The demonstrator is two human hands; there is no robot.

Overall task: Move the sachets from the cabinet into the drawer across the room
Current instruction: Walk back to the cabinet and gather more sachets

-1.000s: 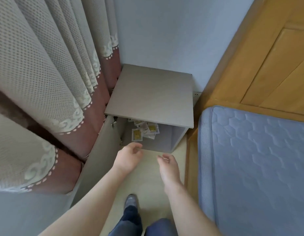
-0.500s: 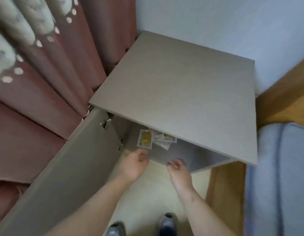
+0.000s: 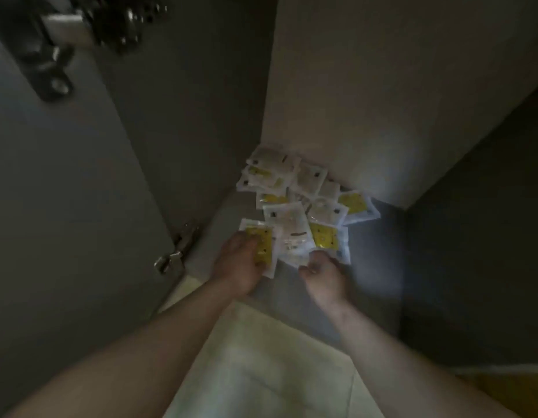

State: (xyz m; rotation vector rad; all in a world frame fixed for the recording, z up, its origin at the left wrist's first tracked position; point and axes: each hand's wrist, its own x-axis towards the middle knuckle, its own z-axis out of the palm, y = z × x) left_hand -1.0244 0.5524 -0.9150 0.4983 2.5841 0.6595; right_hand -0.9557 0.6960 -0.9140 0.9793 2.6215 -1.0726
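A heap of several white and yellow sachets point(image 3: 304, 203) lies on the cabinet floor point(image 3: 379, 251) against its back wall. My left hand point(image 3: 239, 267) rests on the nearest yellow sachet point(image 3: 263, 245) at the heap's front left, fingers curled over its lower edge. My right hand point(image 3: 326, 277) pinches the front edge of a white sachet point(image 3: 293, 239) at the heap's front right. Both forearms reach in from below. The view is dim and a little blurred.
The open cabinet door point(image 3: 65, 206) stands to the left, with a metal hinge point(image 3: 174, 254) low and another point(image 3: 55, 64) at the top left. The cabinet's pale back wall point(image 3: 382, 101) rises behind the heap, its dark right wall point(image 3: 485, 236) beside it. Pale floor point(image 3: 261, 372) lies below.
The camera has dropped low and now looks inside the cabinet. Both hands have gone from the cabinet's front edge in onto the sachets and closed on the front ones.
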